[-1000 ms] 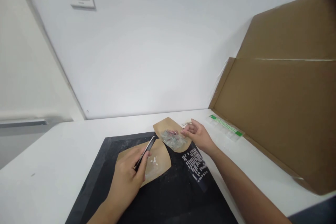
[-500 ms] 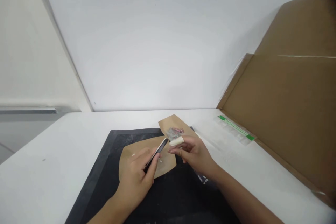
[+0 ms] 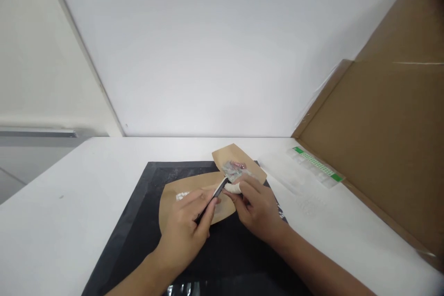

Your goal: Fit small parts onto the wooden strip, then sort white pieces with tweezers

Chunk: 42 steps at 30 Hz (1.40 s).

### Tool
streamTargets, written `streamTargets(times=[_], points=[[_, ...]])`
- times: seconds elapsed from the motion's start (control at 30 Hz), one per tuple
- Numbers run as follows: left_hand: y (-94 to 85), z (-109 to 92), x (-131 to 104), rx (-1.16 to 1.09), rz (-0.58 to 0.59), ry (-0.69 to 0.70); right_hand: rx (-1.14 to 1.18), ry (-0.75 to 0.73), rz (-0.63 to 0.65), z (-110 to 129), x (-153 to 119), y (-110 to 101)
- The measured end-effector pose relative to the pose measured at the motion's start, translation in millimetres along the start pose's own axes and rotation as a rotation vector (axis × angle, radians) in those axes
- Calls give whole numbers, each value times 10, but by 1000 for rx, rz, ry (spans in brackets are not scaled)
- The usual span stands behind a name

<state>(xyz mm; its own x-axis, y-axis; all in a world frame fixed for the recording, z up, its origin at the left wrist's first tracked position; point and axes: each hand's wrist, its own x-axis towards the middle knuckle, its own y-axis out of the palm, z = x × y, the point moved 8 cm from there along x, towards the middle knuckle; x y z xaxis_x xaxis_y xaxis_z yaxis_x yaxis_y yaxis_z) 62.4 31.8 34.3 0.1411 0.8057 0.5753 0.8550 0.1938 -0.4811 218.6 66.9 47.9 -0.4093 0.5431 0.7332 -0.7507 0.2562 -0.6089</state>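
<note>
My left hand (image 3: 185,224) is closed round a slim black tool with a pale edge (image 3: 221,188), which points up and to the right. My right hand (image 3: 258,203) is closed too, its thumb and a finger with a white cover (image 3: 233,188) pinched at the tool's tip. Whatever may be between those fingers is too small to make out. Beneath the hands lies a brown paper sheet (image 3: 166,201) with small white pieces (image 3: 181,195) on it. Just beyond my right hand, a second brown sheet (image 3: 227,151) bears a clear wrapper with reddish bits (image 3: 236,166).
A black mat (image 3: 132,222) lies under the papers on the white table (image 3: 52,222). Clear packaging with a green label (image 3: 317,163) rests at the right, beside a large cardboard piece (image 3: 381,148). Shiny clear plastic (image 3: 183,289) shows at the bottom edge.
My right fingers have closed in on the tool's tip, and the tool has shifted slightly up and right. White pieces on the paper show more clearly. The camera view has tilted down.
</note>
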Motion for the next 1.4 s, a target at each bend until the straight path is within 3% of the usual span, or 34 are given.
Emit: streamTargets(times=[0.2,0.5,0.7,0.83,0.97,1.1,1.23,1.4], points=[[3,3,2,-25,-21,4,-213,-82,-39,200,-6,54],[8,-31,-21,31,-40,55,-158,46,-41,70,-4,120],[27,-1,-26,43,-32,66,-121,36,47,117,18,200],[4,-14,-28,48,-40,63,-99,61,-7,76,48,163],[-5,-12,-27,47,-45,45,-73,39,30,69,60,221],[-6,-1,-26,38,-49,19,-104,54,-37,62,65,177],[-20,-6,-24,48,-57,9,-88,3,26,107,85,220],[-23,-30,-18,56,-61,17,-125,6,-8,114,135,169]])
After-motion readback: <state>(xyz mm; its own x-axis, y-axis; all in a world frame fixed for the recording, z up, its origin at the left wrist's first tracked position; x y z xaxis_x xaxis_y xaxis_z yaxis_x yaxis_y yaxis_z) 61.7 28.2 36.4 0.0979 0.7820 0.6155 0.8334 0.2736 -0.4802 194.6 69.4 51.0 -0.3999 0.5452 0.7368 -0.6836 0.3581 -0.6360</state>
